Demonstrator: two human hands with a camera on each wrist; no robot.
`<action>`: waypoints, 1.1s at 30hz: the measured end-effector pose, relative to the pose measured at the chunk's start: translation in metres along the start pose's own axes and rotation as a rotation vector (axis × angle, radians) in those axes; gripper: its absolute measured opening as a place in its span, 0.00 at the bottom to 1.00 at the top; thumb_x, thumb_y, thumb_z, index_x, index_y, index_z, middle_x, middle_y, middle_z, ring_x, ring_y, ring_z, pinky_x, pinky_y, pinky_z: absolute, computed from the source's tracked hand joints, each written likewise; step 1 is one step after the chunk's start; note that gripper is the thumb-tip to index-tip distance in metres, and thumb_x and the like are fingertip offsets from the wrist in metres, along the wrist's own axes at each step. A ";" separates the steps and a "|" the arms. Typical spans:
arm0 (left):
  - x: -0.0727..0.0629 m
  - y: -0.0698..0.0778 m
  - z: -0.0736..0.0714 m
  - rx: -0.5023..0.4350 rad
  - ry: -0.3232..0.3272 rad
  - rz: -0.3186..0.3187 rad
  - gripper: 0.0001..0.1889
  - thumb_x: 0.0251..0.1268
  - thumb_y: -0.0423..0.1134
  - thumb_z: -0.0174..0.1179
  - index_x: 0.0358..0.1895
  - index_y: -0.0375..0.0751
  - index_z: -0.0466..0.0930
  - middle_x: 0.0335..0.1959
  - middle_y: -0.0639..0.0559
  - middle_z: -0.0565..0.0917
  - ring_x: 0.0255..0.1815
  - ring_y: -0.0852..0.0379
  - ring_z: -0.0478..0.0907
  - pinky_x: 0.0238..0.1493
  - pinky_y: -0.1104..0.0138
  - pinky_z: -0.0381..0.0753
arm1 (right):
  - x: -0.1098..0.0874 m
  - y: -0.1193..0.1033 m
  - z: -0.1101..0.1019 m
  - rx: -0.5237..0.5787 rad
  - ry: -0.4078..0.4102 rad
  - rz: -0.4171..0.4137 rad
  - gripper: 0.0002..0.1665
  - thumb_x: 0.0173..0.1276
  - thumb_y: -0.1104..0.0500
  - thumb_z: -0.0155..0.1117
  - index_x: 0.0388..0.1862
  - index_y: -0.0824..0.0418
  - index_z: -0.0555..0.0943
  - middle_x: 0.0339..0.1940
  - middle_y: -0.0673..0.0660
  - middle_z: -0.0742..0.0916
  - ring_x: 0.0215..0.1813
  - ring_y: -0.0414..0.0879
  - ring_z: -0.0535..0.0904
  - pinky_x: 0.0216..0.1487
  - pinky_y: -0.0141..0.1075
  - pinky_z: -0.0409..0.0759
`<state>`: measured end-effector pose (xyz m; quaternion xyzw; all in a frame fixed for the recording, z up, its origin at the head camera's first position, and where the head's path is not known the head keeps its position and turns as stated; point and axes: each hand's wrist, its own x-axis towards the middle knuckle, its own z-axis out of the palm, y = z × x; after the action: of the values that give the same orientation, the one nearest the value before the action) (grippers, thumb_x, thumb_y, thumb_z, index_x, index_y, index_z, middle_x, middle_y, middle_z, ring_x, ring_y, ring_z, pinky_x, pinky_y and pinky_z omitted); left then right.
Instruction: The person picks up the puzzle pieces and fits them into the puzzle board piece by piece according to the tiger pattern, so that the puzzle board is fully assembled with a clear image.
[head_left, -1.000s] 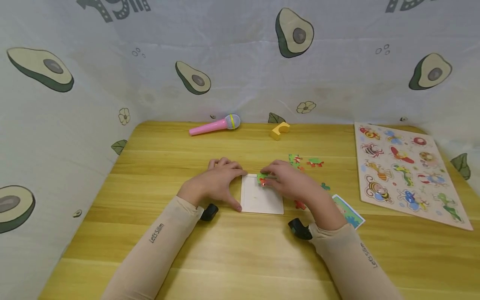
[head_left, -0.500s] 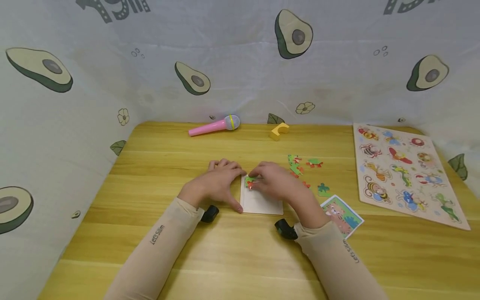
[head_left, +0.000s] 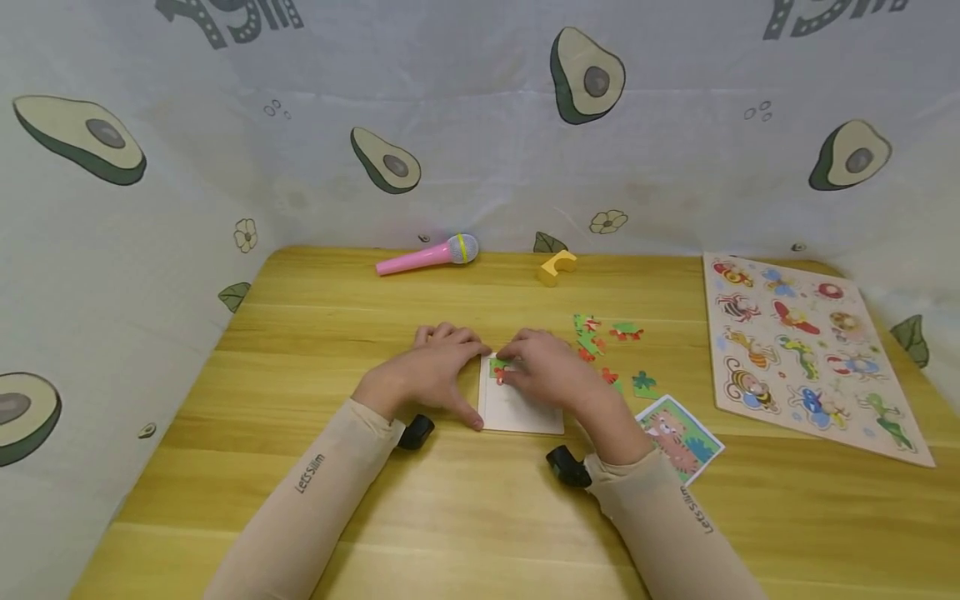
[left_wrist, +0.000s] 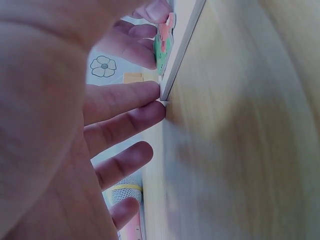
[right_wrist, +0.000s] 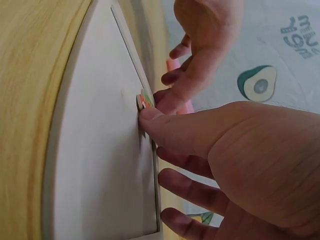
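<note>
A white wooden puzzle board (head_left: 521, 417) with a raised rim lies flat on the table. My left hand (head_left: 429, 373) is spread along its left edge, thumb near the lower corner; in the left wrist view, fairly straight fingers (left_wrist: 125, 97) touch the far corner. Between thumb and fingertips my right hand (head_left: 551, 371) pinches a green and red puzzle piece (head_left: 496, 369) at the board's upper left corner. The right wrist view shows this piece (right_wrist: 144, 98) tilted against the inner rim, partly covered by the thumb. The rest of the board's visible surface is plain.
Loose puzzle pieces (head_left: 587, 333) in green and red lie right of the board. A tiger picture card (head_left: 678, 437) is partly under the right forearm. Farther out are a pink toy microphone (head_left: 427, 256), a yellow arch block (head_left: 557, 267) and a large insect puzzle board (head_left: 817, 358).
My right hand has moved left across the board with the puzzle piece, bringing it to the upper left corner, and uncovered more of the tiger card. The left hand has stayed at the board's edge.
</note>
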<state>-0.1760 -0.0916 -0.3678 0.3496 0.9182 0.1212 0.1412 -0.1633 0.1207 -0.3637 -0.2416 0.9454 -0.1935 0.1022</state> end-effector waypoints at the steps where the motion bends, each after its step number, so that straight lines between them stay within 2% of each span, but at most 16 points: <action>1: 0.000 0.000 0.000 0.000 -0.001 -0.001 0.53 0.40 0.71 0.75 0.72 0.48 0.71 0.66 0.57 0.70 0.66 0.54 0.60 0.64 0.53 0.53 | 0.000 0.000 0.000 0.000 0.001 -0.001 0.16 0.70 0.59 0.69 0.55 0.61 0.87 0.49 0.56 0.84 0.50 0.52 0.78 0.53 0.47 0.76; 8: 0.000 0.001 -0.002 -0.016 -0.010 -0.007 0.54 0.41 0.70 0.75 0.72 0.47 0.70 0.66 0.56 0.70 0.66 0.53 0.60 0.64 0.53 0.53 | 0.002 0.002 0.002 -0.006 0.003 -0.018 0.17 0.70 0.58 0.70 0.55 0.61 0.86 0.48 0.56 0.84 0.48 0.51 0.78 0.50 0.47 0.76; 13: -0.001 0.001 -0.002 -0.019 -0.008 -0.007 0.53 0.40 0.70 0.76 0.72 0.47 0.70 0.65 0.56 0.70 0.66 0.53 0.60 0.63 0.53 0.54 | 0.002 0.003 0.002 0.006 0.000 -0.021 0.18 0.69 0.57 0.70 0.55 0.61 0.86 0.49 0.56 0.84 0.49 0.51 0.78 0.52 0.47 0.75; 20: -0.001 0.001 -0.002 -0.005 -0.008 -0.002 0.53 0.41 0.70 0.76 0.72 0.48 0.70 0.65 0.57 0.71 0.66 0.54 0.60 0.63 0.54 0.53 | 0.001 0.007 0.002 0.072 0.008 -0.013 0.14 0.68 0.59 0.71 0.50 0.63 0.87 0.48 0.55 0.84 0.51 0.51 0.79 0.55 0.46 0.77; 33: 0.000 -0.001 -0.001 -0.021 -0.010 -0.005 0.54 0.39 0.70 0.76 0.72 0.48 0.71 0.64 0.57 0.71 0.66 0.53 0.59 0.64 0.53 0.53 | 0.003 0.008 0.004 0.061 0.026 -0.028 0.14 0.68 0.58 0.71 0.51 0.61 0.87 0.49 0.55 0.85 0.52 0.51 0.79 0.57 0.47 0.75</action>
<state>-0.1769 -0.0919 -0.3674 0.3463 0.9171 0.1288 0.1501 -0.1679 0.1243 -0.3706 -0.2490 0.9369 -0.2267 0.0945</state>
